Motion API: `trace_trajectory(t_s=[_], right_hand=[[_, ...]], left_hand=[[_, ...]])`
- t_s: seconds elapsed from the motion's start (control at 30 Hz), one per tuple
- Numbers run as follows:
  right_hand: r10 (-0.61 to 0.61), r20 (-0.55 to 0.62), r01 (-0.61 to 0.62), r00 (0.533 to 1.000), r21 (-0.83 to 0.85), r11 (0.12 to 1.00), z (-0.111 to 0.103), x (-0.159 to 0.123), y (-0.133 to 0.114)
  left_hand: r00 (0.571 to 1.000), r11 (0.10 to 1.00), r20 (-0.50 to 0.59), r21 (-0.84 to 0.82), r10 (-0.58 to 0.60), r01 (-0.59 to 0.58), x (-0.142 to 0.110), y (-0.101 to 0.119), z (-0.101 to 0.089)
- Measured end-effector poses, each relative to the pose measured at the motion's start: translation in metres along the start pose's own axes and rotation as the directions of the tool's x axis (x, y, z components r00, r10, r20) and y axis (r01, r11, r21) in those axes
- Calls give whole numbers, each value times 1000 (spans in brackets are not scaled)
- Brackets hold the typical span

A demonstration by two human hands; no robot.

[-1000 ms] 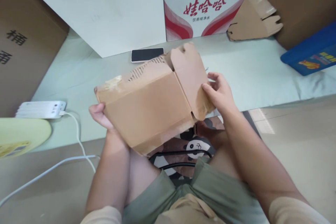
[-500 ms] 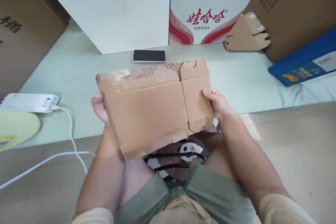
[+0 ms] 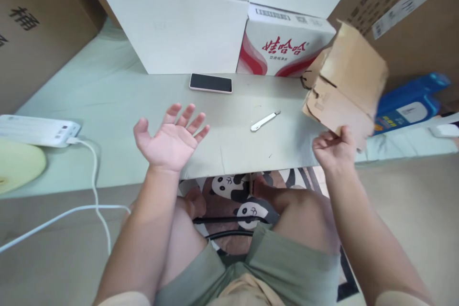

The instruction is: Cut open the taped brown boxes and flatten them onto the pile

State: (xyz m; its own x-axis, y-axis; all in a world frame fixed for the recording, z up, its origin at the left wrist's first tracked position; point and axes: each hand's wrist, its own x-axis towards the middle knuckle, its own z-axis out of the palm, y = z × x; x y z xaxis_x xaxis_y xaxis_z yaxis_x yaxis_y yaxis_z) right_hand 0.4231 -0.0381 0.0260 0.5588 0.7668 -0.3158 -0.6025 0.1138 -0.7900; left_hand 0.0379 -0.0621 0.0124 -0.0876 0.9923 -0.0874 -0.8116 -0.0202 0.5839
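Holding the folded cardboard piece (image 3: 358, 67) by its near edge: right hand (image 3: 335, 150), fingers pinched on it. Piece is tilted over the right end of the worktop (image 3: 229, 148); can't tell if it touches anything behind. Second cardboard piece (image 3: 314, 68) partly hidden behind it, beside the Wahaha water carton (image 3: 287, 48); blue bottle (image 3: 409, 105) just right. Risk: one-edge pinch could let the piece swing or slip; a rightward swing might knock the bottle. Left hand (image 3: 167, 143) empty, palm up, fingers spread wide above the worktop. White cutter (image 3: 264, 121) lies loose between the hands; careless reach could mean a nick if its blade's out, can't tell. Smartphone (image 3: 211, 83) farther back.
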Motion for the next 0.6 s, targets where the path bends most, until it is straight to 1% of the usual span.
trace_trajectory(t_s=[0.07,0.13,0.23,0.3,0.37,0.43,0.53,0.6], right_hand=[[-92,-70,84,993,-117,990,-8,12,-18],[-174,-104,153,979,-185,971,-15,27,-34],[-268,-76,239,960,-268,933,-20,55,-51],[-306,-7,286,952,-337,897,-18,77,-59],[-320,81,325,944,-398,858,-9,101,-65],[-321,145,351,936,-444,824,8,127,-71],[-313,163,352,936,-490,797,41,160,-76],[-270,134,299,954,-532,793,60,172,-74]], left_hand=[[1000,1000,-2,-20,-20,20,0,0,0],[999,999,2,-30,-44,44,0,-1,1],[998,998,10,-22,-58,58,2,-2,2],[999,999,-1,0,-45,45,2,-3,2],[999,999,-27,29,-28,29,3,-3,2],[998,998,-54,55,-24,27,4,-4,2],[997,996,-74,81,-26,32,5,-5,1],[997,995,-71,91,-29,35,6,-6,0]])
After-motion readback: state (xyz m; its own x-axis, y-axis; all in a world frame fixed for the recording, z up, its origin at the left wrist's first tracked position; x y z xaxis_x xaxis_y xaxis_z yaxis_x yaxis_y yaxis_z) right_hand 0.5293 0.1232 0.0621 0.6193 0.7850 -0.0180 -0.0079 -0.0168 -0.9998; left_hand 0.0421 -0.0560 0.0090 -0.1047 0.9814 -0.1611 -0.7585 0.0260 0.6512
